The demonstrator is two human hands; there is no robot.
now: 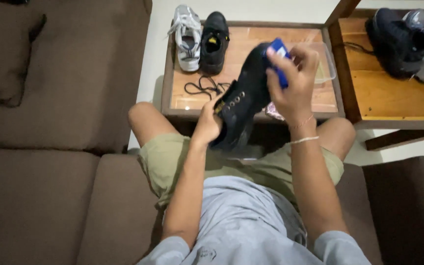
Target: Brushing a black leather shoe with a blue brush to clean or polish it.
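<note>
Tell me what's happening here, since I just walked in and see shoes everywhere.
A person sits on a brown sofa, holding a black shoe above their lap. The left hand grips its heel end, and the right hand presses a blue object against the toe. Loose black laces lie on the small wooden table beside a white shoe and another black shoe.

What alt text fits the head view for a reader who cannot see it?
A seated person's left hand holds a black shoe while the right hand presses a blue object against its toe. Ahead, a low wooden table bears two more shoes and loose black laces.
</note>
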